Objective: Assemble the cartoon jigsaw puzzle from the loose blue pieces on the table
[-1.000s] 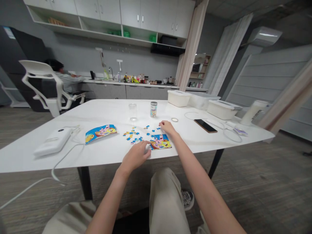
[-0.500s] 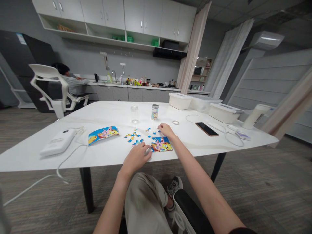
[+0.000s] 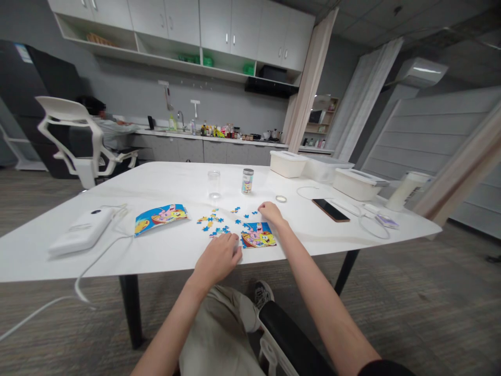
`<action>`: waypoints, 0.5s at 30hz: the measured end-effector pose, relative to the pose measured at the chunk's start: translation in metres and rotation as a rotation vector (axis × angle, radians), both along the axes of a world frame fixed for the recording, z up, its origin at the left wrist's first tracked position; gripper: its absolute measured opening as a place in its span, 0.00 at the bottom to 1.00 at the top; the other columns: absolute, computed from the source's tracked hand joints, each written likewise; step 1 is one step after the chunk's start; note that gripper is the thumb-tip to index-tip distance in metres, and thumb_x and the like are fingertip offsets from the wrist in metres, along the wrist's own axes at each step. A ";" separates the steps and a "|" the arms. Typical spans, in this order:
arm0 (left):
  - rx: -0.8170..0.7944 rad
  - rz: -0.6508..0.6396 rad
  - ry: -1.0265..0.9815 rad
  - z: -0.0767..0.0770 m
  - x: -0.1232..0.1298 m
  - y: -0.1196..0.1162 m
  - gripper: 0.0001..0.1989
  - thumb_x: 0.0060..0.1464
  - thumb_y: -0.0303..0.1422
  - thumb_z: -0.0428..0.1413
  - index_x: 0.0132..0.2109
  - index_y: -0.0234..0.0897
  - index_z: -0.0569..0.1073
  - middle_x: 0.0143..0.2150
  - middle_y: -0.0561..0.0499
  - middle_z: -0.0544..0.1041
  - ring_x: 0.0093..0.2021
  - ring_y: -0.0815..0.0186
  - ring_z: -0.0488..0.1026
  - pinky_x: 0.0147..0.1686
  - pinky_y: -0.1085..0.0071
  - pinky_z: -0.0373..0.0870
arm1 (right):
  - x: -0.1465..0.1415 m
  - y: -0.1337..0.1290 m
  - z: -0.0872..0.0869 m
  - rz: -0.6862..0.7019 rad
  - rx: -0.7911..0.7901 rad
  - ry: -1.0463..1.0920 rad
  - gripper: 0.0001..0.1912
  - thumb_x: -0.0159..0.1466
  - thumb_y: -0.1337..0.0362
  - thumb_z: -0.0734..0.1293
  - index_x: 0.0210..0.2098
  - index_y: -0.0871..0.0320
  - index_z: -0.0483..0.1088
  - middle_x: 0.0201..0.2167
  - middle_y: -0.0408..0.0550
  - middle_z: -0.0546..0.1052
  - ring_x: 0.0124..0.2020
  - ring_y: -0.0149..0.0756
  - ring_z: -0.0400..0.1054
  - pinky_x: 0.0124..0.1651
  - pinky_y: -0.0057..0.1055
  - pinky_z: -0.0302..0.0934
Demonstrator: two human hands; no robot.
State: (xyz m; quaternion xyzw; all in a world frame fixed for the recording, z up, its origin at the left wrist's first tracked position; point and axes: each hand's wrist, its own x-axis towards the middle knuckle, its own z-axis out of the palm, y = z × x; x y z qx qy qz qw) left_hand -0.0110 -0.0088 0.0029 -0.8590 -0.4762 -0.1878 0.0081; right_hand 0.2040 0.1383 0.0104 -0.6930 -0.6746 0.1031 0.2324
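At the white table (image 3: 156, 183), our left hand (image 3: 217, 257) and right hand (image 3: 271, 213) rest beside the colourful cartoon jigsaw (image 3: 257, 235), grips loosely open.

Tabletop (image 3: 164, 183) smooth, glossy white; tumbler (image 3: 214, 184) clear glass; puzzle pieces (image 3: 209, 221) matt card.

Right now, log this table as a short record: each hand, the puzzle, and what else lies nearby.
left hand: at the left edge of the assembled jigsaw section
right hand: just beyond that section, beside loose blue pieces
other pieces: loose blue and yellow pieces, left of the section
nearby: SpongeBob picture sheet, glass tumbler, canister, phone
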 end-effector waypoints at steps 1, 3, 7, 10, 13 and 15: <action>0.016 -0.005 0.033 0.001 0.000 -0.001 0.12 0.62 0.32 0.44 0.46 0.32 0.69 0.42 0.41 0.74 0.45 0.54 0.70 0.46 0.58 0.64 | -0.002 0.001 0.000 0.028 0.000 -0.003 0.15 0.57 0.73 0.61 0.37 0.61 0.78 0.39 0.55 0.80 0.42 0.40 0.74 0.43 0.28 0.63; 0.037 -0.017 0.071 0.001 0.001 -0.001 0.12 0.62 0.31 0.44 0.46 0.32 0.69 0.41 0.42 0.74 0.44 0.55 0.70 0.45 0.59 0.64 | -0.006 0.002 -0.001 0.090 0.006 -0.008 0.15 0.57 0.74 0.61 0.37 0.60 0.78 0.40 0.52 0.80 0.43 0.37 0.73 0.44 0.25 0.62; 0.052 -0.007 0.073 0.000 0.000 -0.003 0.11 0.62 0.32 0.45 0.46 0.33 0.67 0.41 0.42 0.73 0.44 0.55 0.69 0.46 0.59 0.64 | -0.012 0.004 -0.004 0.188 0.034 -0.032 0.16 0.59 0.74 0.61 0.39 0.60 0.78 0.42 0.52 0.79 0.43 0.36 0.71 0.46 0.25 0.61; 0.056 0.010 0.051 -0.001 0.001 -0.004 0.09 0.61 0.31 0.45 0.44 0.34 0.68 0.41 0.42 0.73 0.44 0.55 0.69 0.45 0.59 0.64 | -0.015 0.003 -0.005 0.223 0.057 -0.054 0.15 0.60 0.72 0.60 0.39 0.61 0.78 0.42 0.53 0.77 0.43 0.36 0.70 0.48 0.26 0.60; 0.022 0.049 -0.024 0.001 0.002 -0.004 0.07 0.60 0.31 0.47 0.41 0.35 0.68 0.40 0.44 0.74 0.42 0.57 0.70 0.43 0.62 0.64 | -0.020 -0.001 -0.005 0.221 0.110 -0.072 0.14 0.62 0.71 0.60 0.42 0.62 0.76 0.44 0.54 0.75 0.46 0.37 0.68 0.52 0.30 0.58; -0.022 0.082 -0.066 0.002 0.002 -0.005 0.07 0.59 0.32 0.48 0.37 0.37 0.69 0.36 0.46 0.74 0.38 0.59 0.71 0.40 0.64 0.64 | -0.025 -0.003 -0.003 0.235 0.165 -0.100 0.14 0.62 0.71 0.59 0.42 0.61 0.74 0.44 0.54 0.73 0.47 0.38 0.66 0.53 0.31 0.58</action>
